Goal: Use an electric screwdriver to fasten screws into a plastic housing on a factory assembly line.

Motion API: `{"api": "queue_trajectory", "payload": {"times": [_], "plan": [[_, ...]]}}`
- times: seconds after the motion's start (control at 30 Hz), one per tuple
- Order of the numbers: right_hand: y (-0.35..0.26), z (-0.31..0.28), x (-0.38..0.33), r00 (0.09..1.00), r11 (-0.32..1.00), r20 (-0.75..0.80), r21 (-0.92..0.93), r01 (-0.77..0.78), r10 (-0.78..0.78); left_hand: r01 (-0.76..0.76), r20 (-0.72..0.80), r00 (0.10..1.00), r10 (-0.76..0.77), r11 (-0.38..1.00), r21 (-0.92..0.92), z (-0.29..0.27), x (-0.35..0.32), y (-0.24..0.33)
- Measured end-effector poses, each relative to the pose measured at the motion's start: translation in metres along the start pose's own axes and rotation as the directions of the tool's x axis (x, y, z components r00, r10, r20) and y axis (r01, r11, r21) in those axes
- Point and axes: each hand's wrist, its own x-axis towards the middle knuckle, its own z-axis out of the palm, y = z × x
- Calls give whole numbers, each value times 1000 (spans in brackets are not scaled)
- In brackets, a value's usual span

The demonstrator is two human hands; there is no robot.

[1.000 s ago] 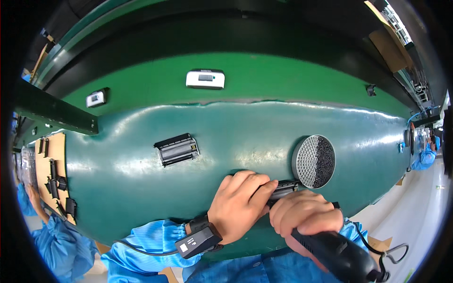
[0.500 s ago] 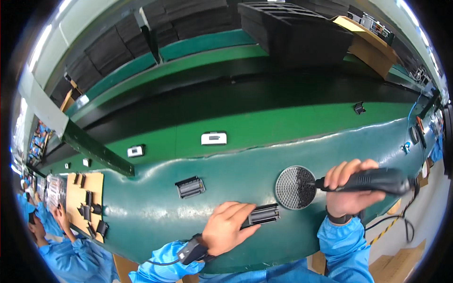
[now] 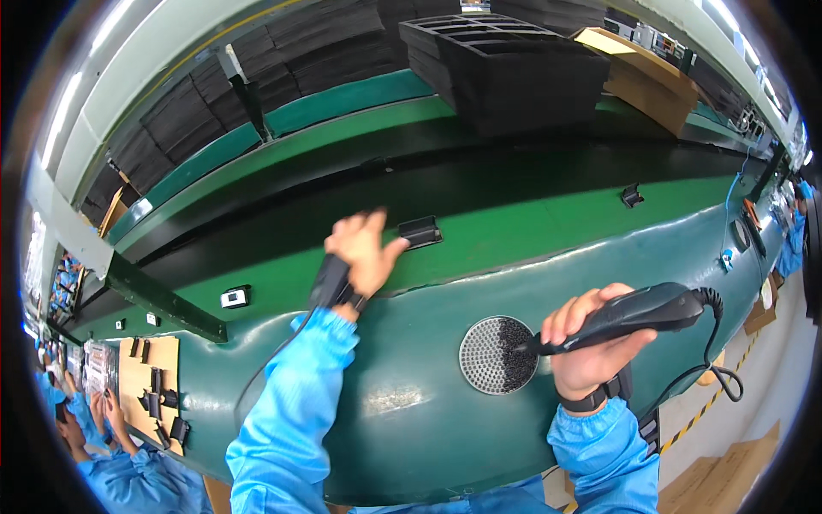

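The left hand (image 3: 364,257) hangs open over the green belt (image 3: 505,236), gripping nothing, thumb just beside a black plastic housing (image 3: 421,233) on the belt; contact is unclear. The housing looks light and stiff, perhaps brittle at its edges, best taken by its ends. Next, a round dish (image 3: 475,355) holds small dark pieces. The right hand (image 3: 586,355) wraps a black corded electric screwdriver (image 3: 642,315), probably fairly hefty, best held mid-barrel, its tip at the pieces.
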Motion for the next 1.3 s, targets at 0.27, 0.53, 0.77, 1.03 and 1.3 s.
{"api": "queue_trajectory", "payload": {"times": [0.27,0.53,0.77,1.03,1.3], "plan": [[18,21,-45,958,996,282,50,-67,51,315,323,910,-260,940,-130,-24,-52,-35],[14,17,-45,950,987,269,-31,-157,160,430,427,856,-292,860,-276,1,-29,-37],[20,22,-46,942,982,277,-72,-175,188,453,443,863,-243,758,-468,18,-15,-38],[0,-4,-38,758,955,582,-188,-227,295,-423,246,843,478,872,-246,-120,-83,64],[-18,20,-40,959,977,276,181,-111,57,-432,130,863,488,847,-311,-111,-197,95]]}}
